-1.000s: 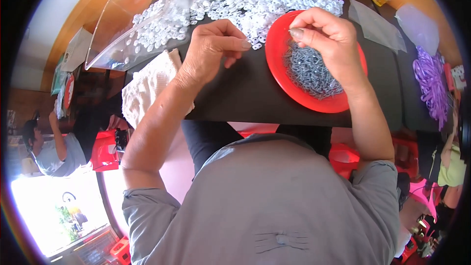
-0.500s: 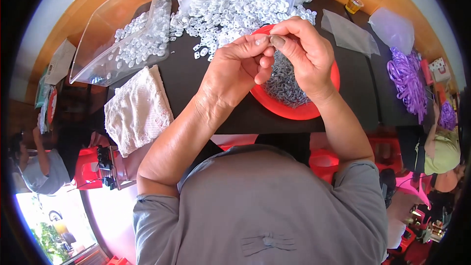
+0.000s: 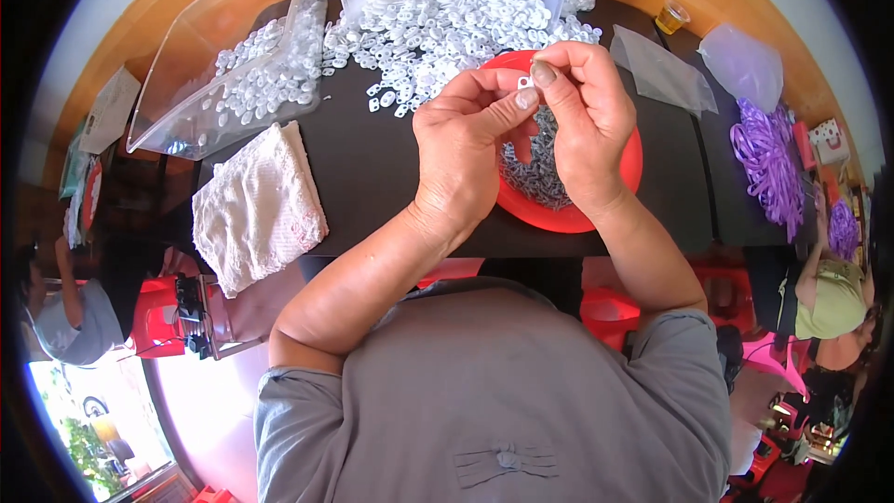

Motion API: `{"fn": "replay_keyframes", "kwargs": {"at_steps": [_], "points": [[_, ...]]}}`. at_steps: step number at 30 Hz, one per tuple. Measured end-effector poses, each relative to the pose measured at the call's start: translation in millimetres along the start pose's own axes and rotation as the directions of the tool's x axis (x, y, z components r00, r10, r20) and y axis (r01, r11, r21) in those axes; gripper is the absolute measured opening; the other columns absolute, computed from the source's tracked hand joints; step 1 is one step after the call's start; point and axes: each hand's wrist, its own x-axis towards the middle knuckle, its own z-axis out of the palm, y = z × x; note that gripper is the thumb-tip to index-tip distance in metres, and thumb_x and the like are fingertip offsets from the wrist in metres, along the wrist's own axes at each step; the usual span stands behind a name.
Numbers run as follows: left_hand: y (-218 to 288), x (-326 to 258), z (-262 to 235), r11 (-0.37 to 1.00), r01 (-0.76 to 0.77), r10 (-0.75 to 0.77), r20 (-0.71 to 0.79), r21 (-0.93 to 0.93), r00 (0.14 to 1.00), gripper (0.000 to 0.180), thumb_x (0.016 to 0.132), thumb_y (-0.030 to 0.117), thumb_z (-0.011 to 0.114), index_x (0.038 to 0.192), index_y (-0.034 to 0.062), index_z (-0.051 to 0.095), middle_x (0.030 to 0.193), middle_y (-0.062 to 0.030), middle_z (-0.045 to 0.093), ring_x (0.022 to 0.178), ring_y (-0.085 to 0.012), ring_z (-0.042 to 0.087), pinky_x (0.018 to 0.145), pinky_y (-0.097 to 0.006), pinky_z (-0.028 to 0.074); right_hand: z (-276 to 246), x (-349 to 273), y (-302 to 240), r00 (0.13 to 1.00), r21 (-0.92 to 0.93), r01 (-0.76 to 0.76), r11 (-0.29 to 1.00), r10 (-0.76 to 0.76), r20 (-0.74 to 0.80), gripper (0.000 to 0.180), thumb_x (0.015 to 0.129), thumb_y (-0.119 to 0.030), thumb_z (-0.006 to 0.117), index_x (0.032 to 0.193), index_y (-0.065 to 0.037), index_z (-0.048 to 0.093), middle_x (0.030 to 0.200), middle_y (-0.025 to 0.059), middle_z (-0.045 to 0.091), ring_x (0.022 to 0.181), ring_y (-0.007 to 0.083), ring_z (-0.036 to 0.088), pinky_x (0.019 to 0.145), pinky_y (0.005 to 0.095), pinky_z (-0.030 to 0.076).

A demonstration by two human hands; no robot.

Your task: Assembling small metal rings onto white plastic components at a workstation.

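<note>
Both of my hands are raised over a red basin (image 3: 615,172) at the table's front edge. In my left hand (image 3: 464,135) a small white plastic piece with a hole (image 3: 525,83) is pinched between thumb and fingertips. Close beside it, my right hand (image 3: 594,116) has thumb and forefinger pressed together; whatever is between them is too small to make out. Many small dark grey screw-like pieces (image 3: 533,177) lie in the basin, partly covered by my hands. Behind it spreads a heap of white plastic pieces (image 3: 456,5), spilling from a clear bin.
A clear plastic bin (image 3: 172,126) with more white pieces leans at the left. A folded pale cloth (image 3: 261,210) hangs over the front edge. Towards the right lie a clear plastic bag (image 3: 661,70), a small cup of yellow liquid (image 3: 671,17) and purple straps (image 3: 768,168). Other people sit at both sides.
My left hand has turned and shifted right, so the white piece in its fingertips shows now. The right hand has moved slightly; its fingertips sit just above the piece.
</note>
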Motion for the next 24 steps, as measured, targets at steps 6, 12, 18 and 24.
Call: {"fn": "replay_keyframes", "kwargs": {"at_steps": [6, 12, 18, 24], "points": [[-2, 1, 0, 0.999, -0.025, 0.024, -0.043, -0.023, 0.999, 0.008, 0.09, 0.005, 0.064, 0.092, -0.0026, 0.061, 0.083, -0.0092, 0.066, 0.064, -0.0137, 0.059, 0.051, -0.025, 0.046, 0, -3, -3, 1.0, -0.019, -0.026, 0.999, 0.026, 0.004, 0.005, 0.095, -0.003, 0.059, 0.099, 0.0, 0.059, 0.089, 0.0013, 0.06, 0.078, 0.0055, 0.054, 0.072, 0.0198, 0.046], [6, 13, -12, 0.995, 0.011, -0.007, -0.044, 0.103, 0.999, 0.014, 0.095, 0.01, 0.058, 0.099, -0.0029, 0.057, 0.084, -0.0118, 0.065, 0.065, -0.0181, 0.061, 0.052, -0.029, 0.047, -12, 13, -1, 0.98, -0.131, -0.031, 0.991, 0.056, 0.191, 0.006, 0.093, -0.003, 0.06, 0.096, 0.002, 0.059, 0.083, 0.0013, 0.061, 0.073, 0.0064, 0.053, 0.068, 0.0207, 0.045], [3, 16, -14, 0.973, -0.02, 0.033, -0.052, 0.23, 0.998, 0.01, 0.094, 0.008, 0.058, 0.094, -0.0022, 0.059, 0.08, -0.0062, 0.062, 0.063, -0.0108, 0.058, 0.045, -0.023, 0.046, -20, 20, -2, 0.954, -0.316, 0.069, 0.946, 0.03, 0.297, 0.005, 0.093, -0.003, 0.06, 0.095, 0.001, 0.058, 0.08, 0.0025, 0.059, 0.072, 0.0079, 0.052, 0.064, 0.0238, 0.044], [-2, 17, -15, 0.943, -0.072, 0.086, -0.03, 0.326, 0.996, 0.008, 0.094, 0.006, 0.057, 0.092, -0.0012, 0.059, 0.08, -0.0045, 0.061, 0.063, -0.0076, 0.057, 0.043, -0.021, 0.044, -20, 19, 3, 0.933, -0.323, 0.166, 0.932, -0.042, 0.358, 0.004, 0.092, 0.0, 0.058, 0.096, 0.001, 0.057, 0.081, 0.0071, 0.06, 0.072, 0.0157, 0.057, 0.065, 0.0271, 0.046]]}}
